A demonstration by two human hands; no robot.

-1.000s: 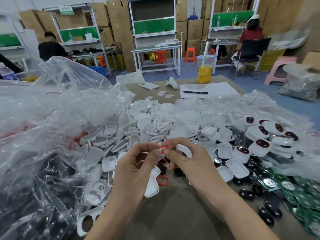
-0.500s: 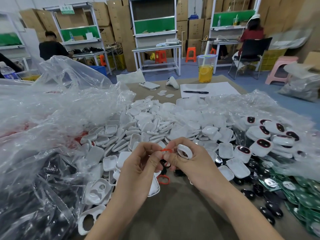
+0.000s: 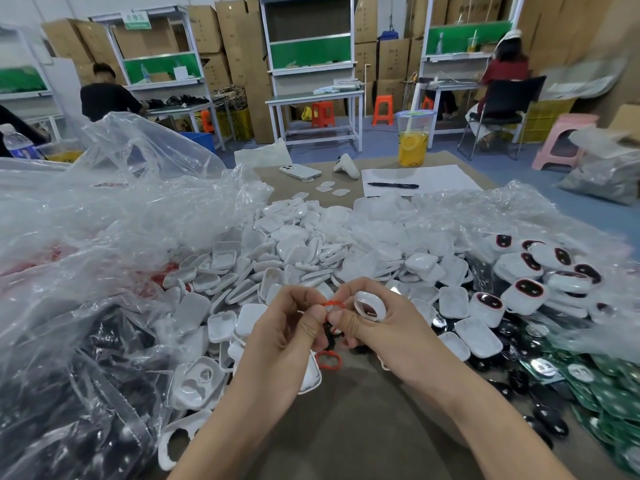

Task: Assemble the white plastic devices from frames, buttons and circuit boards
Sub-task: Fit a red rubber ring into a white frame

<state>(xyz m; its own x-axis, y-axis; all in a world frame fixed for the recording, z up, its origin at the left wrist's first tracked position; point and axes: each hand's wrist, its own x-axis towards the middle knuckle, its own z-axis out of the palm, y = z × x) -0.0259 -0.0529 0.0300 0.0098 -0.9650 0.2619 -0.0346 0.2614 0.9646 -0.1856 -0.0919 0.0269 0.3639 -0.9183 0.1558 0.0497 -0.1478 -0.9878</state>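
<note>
My left hand (image 3: 287,332) and my right hand (image 3: 377,323) meet above the table's near middle. Both pinch a thin red frame ring (image 3: 333,303) between thumbs and fingertips. My right hand also holds a white plastic shell (image 3: 370,305) in its fingers, its opening toward me. A small black piece (image 3: 328,336) shows below my thumbs, partly hidden. Another red ring (image 3: 328,360) lies on the table under my hands. A big pile of white shells (image 3: 294,251) spreads behind. Green circuit boards (image 3: 602,386) and black buttons (image 3: 549,422) lie at the right.
Assembled white devices with dark red-rimmed windows (image 3: 526,289) are heaped at the right under clear plastic. Crumpled clear bags (image 3: 104,230) fill the left. At the table's far end stand a yellow drink cup (image 3: 412,142), a phone (image 3: 300,171), paper with a pen (image 3: 393,185). People work at benches beyond.
My hands have risen slightly and stayed together. The red ring has turned between my thumbs, and the white shell in my right hand has tilted more toward me.
</note>
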